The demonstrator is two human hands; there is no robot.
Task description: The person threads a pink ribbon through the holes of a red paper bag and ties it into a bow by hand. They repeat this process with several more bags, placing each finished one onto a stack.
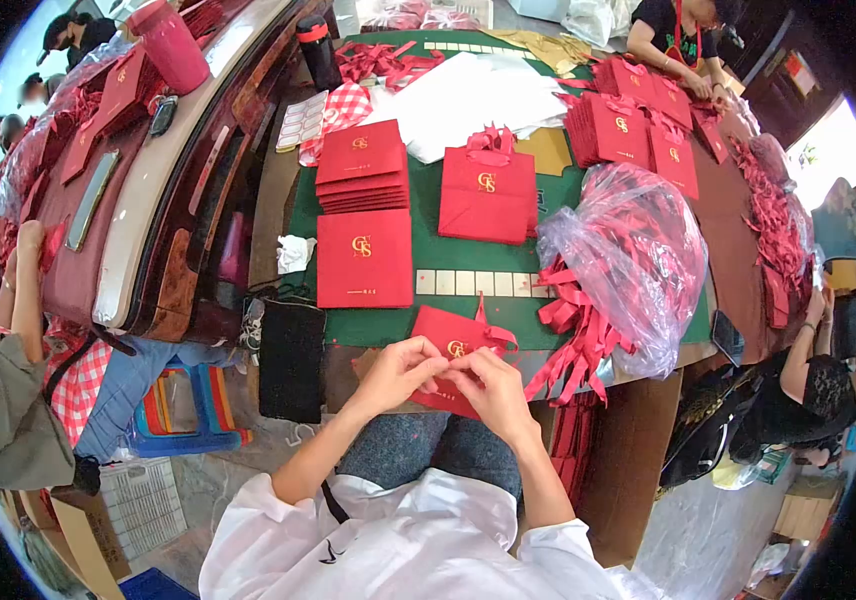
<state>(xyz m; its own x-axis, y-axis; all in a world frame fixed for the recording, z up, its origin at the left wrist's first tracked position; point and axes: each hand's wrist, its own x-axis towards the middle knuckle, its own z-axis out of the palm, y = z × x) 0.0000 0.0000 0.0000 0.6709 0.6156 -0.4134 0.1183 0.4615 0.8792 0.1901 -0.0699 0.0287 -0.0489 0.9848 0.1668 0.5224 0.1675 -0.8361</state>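
Note:
In front of me a red gift bag [438,322] with a gold logo lies at the green table's near edge, partly hidden by my hands. A red ribbon [493,334] loops up from its top. My left hand [403,372] is closed in a pinch above the bag. Meeting it fingertip to fingertip, my right hand [489,385] is pinched as well. What lies between the fingers is too small to make out. Just to the right, a clear plastic bag [638,260] spills loose red ribbons [576,345].
Stacked red bags [365,258] are at the left, and a bag with a ribbon bow [488,195] is behind. White sheets [468,100] and a black bottle [319,55] are farther back. A phone [727,337] rests at right. Another person's hands [703,88] work at the far right.

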